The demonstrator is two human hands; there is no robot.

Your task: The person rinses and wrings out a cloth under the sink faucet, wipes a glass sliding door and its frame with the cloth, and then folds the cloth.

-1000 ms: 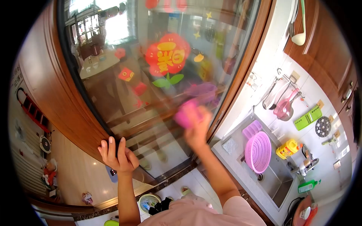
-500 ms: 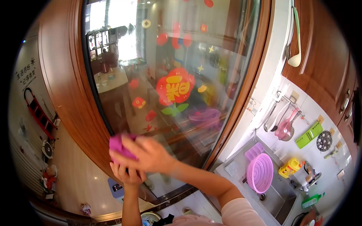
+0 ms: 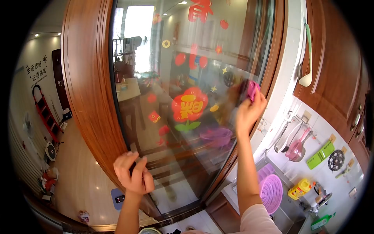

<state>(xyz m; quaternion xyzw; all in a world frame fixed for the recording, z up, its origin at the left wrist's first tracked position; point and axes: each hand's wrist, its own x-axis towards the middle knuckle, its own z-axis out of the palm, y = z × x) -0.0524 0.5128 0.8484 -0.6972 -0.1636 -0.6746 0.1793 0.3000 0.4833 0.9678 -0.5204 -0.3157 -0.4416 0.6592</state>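
The fingers of the right hand (image 3: 251,113) were pinched around a bunched magenta cloth (image 3: 254,90), which they held up against the glass pane (image 3: 175,156), close to its right edge, with a dark reflection of it just beside. Half a second earlier that cloth had been over the left wooden stile (image 3: 91,97), right above the other hand; it had since crossed the whole width of the door and risen, so the rubbing, as it seemed, had passed from the woodwork to the opposite margin of the glass. The left hand (image 3: 134,175) had stayed low by the stile, its fingers loosely curled with nothing visible in them; whether the tips bore on the wood could not be told. With the right arm drawn away to the side, the two hands were well apart, and the lower middle of the pane lay uncovered. Around the cloth's level, stickers dotted the glass, the largest a red flower sticker (image 3: 189,104) to its left and lower. Beyond the right-hand frame (image 3: 280,50), a pink plastic basket (image 3: 271,194) sat at the sink (image 3: 290,206), partly behind the forearm, near a yellow bottle (image 3: 299,189).
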